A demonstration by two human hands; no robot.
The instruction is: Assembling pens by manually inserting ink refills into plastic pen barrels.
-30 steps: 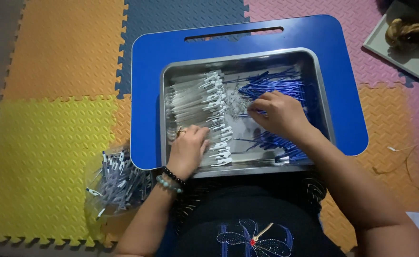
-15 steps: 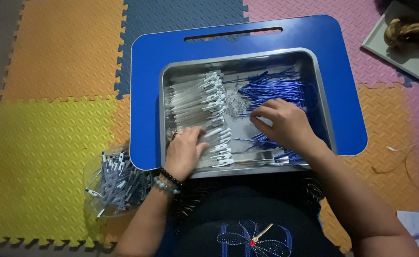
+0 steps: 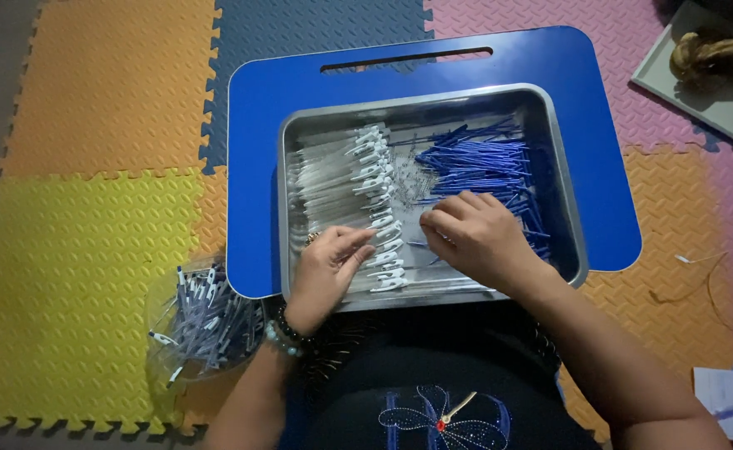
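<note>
resting loosely curled, both hands touch pen parts in tray.

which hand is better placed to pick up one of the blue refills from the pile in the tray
Right, probably. The right hand rests beside the blue refills in the metal tray. The left hand lies on the clear tubes, across the white clips.

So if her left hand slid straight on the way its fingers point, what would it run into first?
Most likely the row of white clips on the clear barrels in the metal tray. The left hand points up and rightward, fingertips nearly at the clips; height above them is unclear.
</note>
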